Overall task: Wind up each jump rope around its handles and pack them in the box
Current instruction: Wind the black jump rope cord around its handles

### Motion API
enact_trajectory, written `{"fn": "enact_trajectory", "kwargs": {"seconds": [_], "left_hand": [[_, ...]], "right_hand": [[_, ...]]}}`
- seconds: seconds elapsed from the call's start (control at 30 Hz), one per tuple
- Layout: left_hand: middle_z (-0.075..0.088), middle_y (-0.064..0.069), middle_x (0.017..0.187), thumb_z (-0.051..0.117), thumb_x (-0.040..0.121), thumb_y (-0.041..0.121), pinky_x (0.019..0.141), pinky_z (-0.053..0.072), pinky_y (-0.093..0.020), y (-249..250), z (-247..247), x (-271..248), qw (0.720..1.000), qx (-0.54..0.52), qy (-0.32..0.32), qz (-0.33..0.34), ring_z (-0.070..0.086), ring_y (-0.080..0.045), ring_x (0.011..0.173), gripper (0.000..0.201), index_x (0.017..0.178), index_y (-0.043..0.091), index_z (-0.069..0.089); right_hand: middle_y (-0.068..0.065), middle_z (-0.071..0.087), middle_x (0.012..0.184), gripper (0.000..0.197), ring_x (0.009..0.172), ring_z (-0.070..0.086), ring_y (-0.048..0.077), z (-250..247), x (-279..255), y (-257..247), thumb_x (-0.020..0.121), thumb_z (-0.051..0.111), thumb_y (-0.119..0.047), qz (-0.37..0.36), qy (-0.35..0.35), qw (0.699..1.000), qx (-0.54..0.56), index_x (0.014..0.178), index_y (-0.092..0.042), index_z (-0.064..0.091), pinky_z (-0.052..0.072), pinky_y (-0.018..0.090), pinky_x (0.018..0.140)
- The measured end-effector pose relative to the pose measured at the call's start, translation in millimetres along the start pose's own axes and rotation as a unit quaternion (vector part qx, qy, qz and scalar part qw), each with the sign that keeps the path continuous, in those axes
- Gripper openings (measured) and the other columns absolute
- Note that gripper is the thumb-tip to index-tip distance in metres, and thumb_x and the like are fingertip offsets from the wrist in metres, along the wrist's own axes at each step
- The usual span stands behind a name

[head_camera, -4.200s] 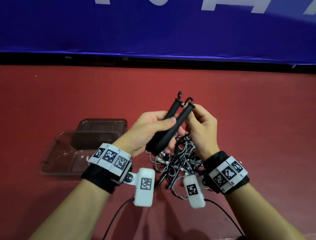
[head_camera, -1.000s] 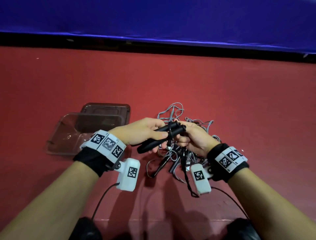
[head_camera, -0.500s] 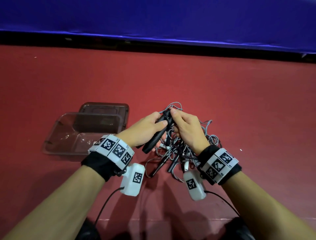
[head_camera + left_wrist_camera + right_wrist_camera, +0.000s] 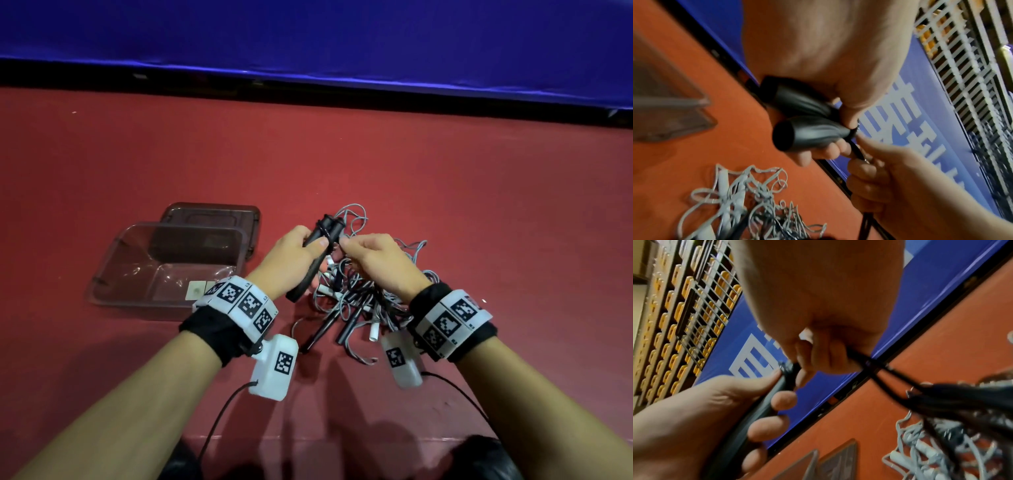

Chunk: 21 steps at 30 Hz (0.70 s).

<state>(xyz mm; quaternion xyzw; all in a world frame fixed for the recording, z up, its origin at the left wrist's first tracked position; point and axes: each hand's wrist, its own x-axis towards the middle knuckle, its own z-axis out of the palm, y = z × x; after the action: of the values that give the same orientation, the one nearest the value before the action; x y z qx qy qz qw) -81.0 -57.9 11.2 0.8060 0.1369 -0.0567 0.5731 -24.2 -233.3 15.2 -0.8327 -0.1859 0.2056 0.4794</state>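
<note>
On the red table (image 4: 445, 205) I see the clear plastic box (image 4: 113, 274) at about nine o'clock from my hands, open-topped, its lid (image 4: 212, 214) lying just behind it at its twelve o'clock edge. Nothing but a pale label shows through the floor of the box; no rope is packed yet.

Directly under my hands, toward six o'clock, lies the tangled pile of ropes (image 4: 356, 301): grey and black cords knotted together, with black and white handles among them. I judge that heap light but snag-prone; loose loops will catch on each other if pulled hard.

My left hand (image 4: 291, 263) is wrapped around a pair of black handles (image 4: 322, 240) held side by side, tips pointing to twelve o'clock, above the pile. They look stiff and smooth, so the grip belongs mid-shaft, where it is now.

My right hand (image 4: 376, 263) is pinched on the black cord (image 4: 869, 360) just beside the handle tips, at three o'clock of them. The cord seems thin, limp and springy; I would keep it taut close to the handles so each turn lies tight and does not slip off.
</note>
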Motion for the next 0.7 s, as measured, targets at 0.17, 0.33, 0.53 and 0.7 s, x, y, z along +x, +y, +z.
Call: {"fn": "enact_trajectory", "kwargs": {"seconds": [0.17, 0.33, 0.53, 0.7], "left_hand": [[0.069, -0.003, 0.078, 0.05, 0.105, 0.039, 0.068, 0.057, -0.047, -14, -9, 7, 0.99, 0.137, 0.036, -0.027, 0.066, -0.026, 0.065, 0.021, 0.092, 0.023, 0.046], [0.064, 0.006, 0.07, 0.043, 0.104, 0.05, 0.08, 0.047, -0.038, -3, 0, -2, 0.905, 0.418, -0.085, -0.005, 0.067, -0.02, 0.078, 0.016, 0.107, 0.034, 0.044], [0.072, 0.0, 0.081, 0.056, 0.103, 0.035, 0.078, 0.059, -0.042, 14, -15, -5, 0.874, 0.379, -0.3, 0.047, 0.064, -0.017, 0.058, 0.013, 0.105, 0.023, 0.054], [0.069, -0.007, 0.082, 0.059, 0.104, 0.019, 0.065, 0.053, -0.029, 21, -26, -18, 0.909, 0.168, -0.378, 0.058, 0.064, -0.02, 0.062, 0.008, 0.11, 0.014, 0.059]], "right_hand": [[-0.005, 0.053, 0.063, 0.036, 0.062, 0.05, 0.016, -6, -8, -11, 0.105, 0.046, -0.039, -0.067, -0.074, 0.956, -0.276, 0.078, -0.018, 0.06, 0.033, 0.032, 0.063], [0.006, 0.072, 0.092, 0.031, 0.092, 0.066, 0.033, -16, -16, -34, 0.1, 0.046, -0.046, -0.189, -0.081, 0.813, -0.545, 0.105, -0.025, 0.068, 0.043, 0.035, 0.071], [-0.009, 0.068, 0.07, 0.052, 0.066, 0.055, 0.013, -37, -10, -33, 0.081, 0.05, -0.081, -0.262, -0.077, 0.831, -0.485, 0.092, -0.036, 0.075, 0.042, 0.03, 0.061], [0.001, 0.047, 0.051, 0.072, 0.05, 0.036, 0.011, -45, -10, -13, 0.068, 0.067, -0.08, -0.192, -0.049, 0.959, -0.205, 0.062, -0.009, 0.059, 0.03, 0.029, 0.052]]}}
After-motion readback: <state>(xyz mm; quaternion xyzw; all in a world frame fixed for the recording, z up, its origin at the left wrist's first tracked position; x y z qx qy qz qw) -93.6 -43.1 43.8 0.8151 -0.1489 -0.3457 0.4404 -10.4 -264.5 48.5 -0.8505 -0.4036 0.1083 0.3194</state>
